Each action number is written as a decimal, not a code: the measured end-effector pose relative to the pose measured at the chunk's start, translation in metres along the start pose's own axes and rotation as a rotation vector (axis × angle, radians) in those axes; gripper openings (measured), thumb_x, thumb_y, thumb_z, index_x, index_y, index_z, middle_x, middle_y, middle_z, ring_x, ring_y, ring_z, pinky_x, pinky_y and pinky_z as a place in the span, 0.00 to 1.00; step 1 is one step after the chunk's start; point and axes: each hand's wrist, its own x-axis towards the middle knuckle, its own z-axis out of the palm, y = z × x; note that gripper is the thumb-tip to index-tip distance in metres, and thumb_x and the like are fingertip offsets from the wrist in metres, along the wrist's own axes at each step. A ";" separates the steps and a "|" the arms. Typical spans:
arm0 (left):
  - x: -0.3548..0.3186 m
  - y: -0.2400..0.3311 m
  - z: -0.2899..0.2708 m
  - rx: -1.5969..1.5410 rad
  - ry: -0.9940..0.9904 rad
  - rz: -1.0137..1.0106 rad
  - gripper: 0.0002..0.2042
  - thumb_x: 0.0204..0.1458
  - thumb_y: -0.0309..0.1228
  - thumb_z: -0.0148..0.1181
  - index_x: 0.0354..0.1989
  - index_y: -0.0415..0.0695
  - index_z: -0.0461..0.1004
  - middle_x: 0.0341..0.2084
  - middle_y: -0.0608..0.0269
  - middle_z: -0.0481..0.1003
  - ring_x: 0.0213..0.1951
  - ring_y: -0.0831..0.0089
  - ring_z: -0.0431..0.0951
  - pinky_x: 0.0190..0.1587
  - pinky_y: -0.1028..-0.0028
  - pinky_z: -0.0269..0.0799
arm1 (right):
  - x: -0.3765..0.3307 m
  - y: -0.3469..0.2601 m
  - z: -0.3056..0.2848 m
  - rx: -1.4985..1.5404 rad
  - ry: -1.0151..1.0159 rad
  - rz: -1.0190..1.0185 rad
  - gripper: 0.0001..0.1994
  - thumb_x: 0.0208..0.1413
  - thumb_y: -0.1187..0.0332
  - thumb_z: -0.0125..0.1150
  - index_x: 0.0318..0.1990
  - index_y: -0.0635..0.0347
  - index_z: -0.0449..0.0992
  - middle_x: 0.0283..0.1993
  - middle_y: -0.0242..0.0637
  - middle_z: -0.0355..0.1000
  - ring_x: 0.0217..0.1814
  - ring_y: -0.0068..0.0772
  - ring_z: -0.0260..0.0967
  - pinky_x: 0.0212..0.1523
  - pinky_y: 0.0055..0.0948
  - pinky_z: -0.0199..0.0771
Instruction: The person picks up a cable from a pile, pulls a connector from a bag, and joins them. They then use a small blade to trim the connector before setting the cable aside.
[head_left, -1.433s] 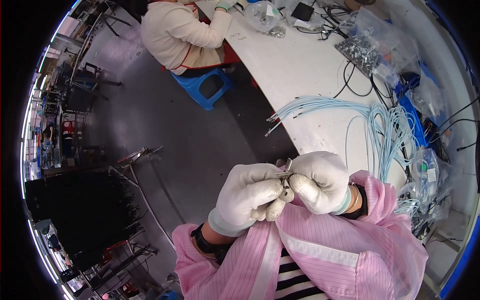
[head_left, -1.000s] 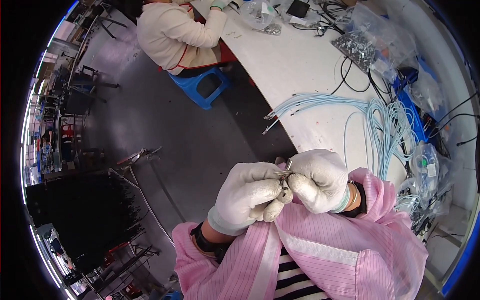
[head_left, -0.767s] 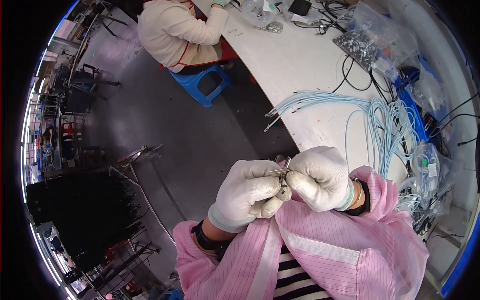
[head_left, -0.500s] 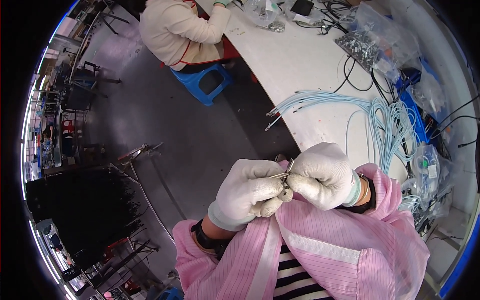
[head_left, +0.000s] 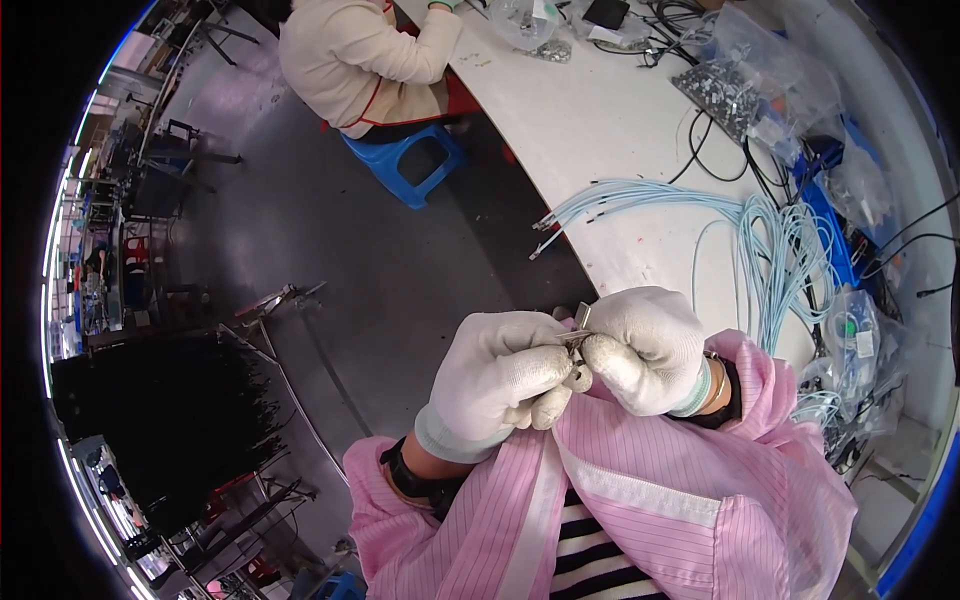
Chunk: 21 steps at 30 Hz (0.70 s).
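Both hands wear white knit gloves with darkened fingertips and meet in front of my pink striped jacket. My left hand [head_left: 495,375] is closed, pinching a thin metal strip [head_left: 568,336] that points toward the other hand. Closed around a small silvery metal piece [head_left: 582,315], my right hand [head_left: 650,350] touches the left fingertips. That piece sticks up above the pinch with a flat end. The fingers hide most of both parts, so I cannot tell their exact kind or whether they are joined.
A bundle of light-blue cables [head_left: 770,240] lies on the white table [head_left: 540,120], its ends reaching the near edge. Beyond are black cables and a plastic bag of small metal parts [head_left: 715,95]. A co-worker in cream clothing [head_left: 370,60] sits on a blue stool [head_left: 405,165].
The metal piece at my right fingertips now stands higher and shows more of its flat end. Both hands have shifted slightly and stay together.
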 end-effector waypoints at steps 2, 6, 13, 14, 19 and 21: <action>-0.002 0.000 0.000 0.103 0.025 0.025 0.07 0.41 0.19 0.43 0.19 0.30 0.67 0.07 0.59 0.64 0.08 0.81 0.58 0.11 0.82 0.48 | 0.000 0.001 -0.001 -0.056 -0.032 -0.022 0.10 0.49 0.70 0.53 0.19 0.64 0.68 0.16 0.38 0.66 0.14 0.32 0.64 0.15 0.25 0.62; -0.001 0.003 0.002 0.161 0.035 0.049 0.07 0.41 0.19 0.43 0.18 0.30 0.67 0.07 0.59 0.65 0.08 0.81 0.58 0.11 0.82 0.48 | 0.001 0.004 -0.002 -0.031 -0.045 -0.025 0.10 0.49 0.70 0.53 0.19 0.63 0.68 0.16 0.37 0.66 0.14 0.32 0.64 0.15 0.25 0.62; 0.000 0.001 -0.001 0.112 0.016 0.030 0.07 0.41 0.19 0.43 0.18 0.29 0.67 0.08 0.59 0.65 0.08 0.81 0.59 0.11 0.82 0.48 | 0.004 0.003 -0.008 0.013 -0.148 0.019 0.11 0.49 0.70 0.54 0.18 0.62 0.68 0.15 0.36 0.66 0.13 0.32 0.64 0.14 0.25 0.60; 0.000 0.002 0.000 0.108 0.001 0.017 0.07 0.41 0.19 0.43 0.18 0.29 0.67 0.08 0.59 0.65 0.07 0.81 0.58 0.10 0.82 0.48 | 0.006 0.002 -0.013 -0.021 -0.212 0.020 0.11 0.49 0.70 0.54 0.17 0.62 0.68 0.15 0.36 0.66 0.13 0.31 0.63 0.14 0.25 0.60; 0.003 0.000 -0.001 0.141 -0.056 -0.008 0.07 0.41 0.19 0.43 0.19 0.29 0.67 0.07 0.59 0.65 0.07 0.81 0.58 0.10 0.82 0.48 | 0.022 0.003 -0.033 -0.010 -0.534 0.106 0.11 0.49 0.71 0.54 0.16 0.62 0.68 0.14 0.36 0.65 0.12 0.31 0.62 0.13 0.26 0.57; 0.002 0.002 0.002 0.144 -0.029 0.013 0.07 0.41 0.19 0.43 0.19 0.29 0.67 0.07 0.59 0.65 0.07 0.82 0.57 0.10 0.82 0.48 | 0.019 0.003 -0.028 0.023 -0.420 0.079 0.11 0.49 0.70 0.54 0.16 0.62 0.68 0.14 0.36 0.65 0.12 0.32 0.62 0.13 0.26 0.57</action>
